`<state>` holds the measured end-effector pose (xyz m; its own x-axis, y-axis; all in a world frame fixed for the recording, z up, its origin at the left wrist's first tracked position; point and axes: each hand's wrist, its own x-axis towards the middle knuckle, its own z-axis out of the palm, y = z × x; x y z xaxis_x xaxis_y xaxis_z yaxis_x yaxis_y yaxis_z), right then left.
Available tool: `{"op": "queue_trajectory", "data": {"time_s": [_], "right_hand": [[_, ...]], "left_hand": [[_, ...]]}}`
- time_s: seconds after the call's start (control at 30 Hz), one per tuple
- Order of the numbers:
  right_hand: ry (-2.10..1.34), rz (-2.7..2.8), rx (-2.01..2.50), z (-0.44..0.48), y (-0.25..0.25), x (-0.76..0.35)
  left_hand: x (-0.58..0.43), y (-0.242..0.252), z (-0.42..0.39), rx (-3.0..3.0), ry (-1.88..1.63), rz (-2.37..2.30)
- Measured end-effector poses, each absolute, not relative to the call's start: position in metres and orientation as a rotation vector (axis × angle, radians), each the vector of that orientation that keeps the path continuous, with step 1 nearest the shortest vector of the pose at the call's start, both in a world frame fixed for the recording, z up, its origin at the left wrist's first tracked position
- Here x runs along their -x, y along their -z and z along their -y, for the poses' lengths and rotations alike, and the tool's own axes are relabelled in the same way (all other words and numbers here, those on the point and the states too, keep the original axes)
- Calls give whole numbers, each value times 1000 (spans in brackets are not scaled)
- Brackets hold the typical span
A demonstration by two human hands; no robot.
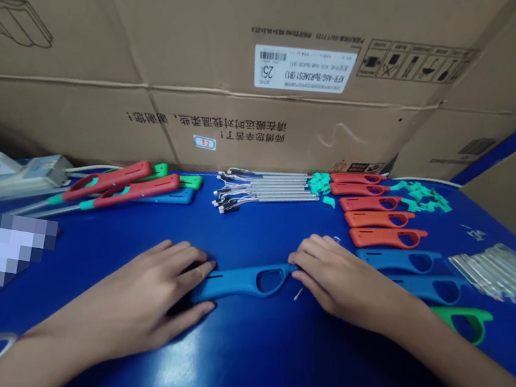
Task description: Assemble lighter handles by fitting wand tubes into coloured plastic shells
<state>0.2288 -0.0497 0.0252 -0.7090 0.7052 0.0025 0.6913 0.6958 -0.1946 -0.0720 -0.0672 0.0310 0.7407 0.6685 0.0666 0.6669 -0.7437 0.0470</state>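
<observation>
Left grip (150, 297) pinned the blue handle (249, 279) flat on the desk (262, 362) while right grip (342, 277) pinched its tip; holding it flat probably mattered most.

Left hand (160, 292), right hand (337, 280) grip blue handle (245, 280)

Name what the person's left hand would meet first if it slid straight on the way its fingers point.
The blue handle shell, which the left hand touches; past it, likely the right hand.
</observation>
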Motion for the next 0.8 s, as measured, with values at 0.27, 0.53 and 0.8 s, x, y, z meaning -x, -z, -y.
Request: {"op": "queue_trajectory", "data": {"time_s": [0.27,0.53,0.8], "right_hand": [[-445,2730,1204,50,-26,-234],[-551,2717,1204,49,-29,-231],[-516,2753,1169,52,-31,-232]], "left_hand": [[67,-30,70,-2776,-84,-1196],[70,-22,66,-2805,-329,-1197],[73,-19,64,-2893,-425,-1106]]}}
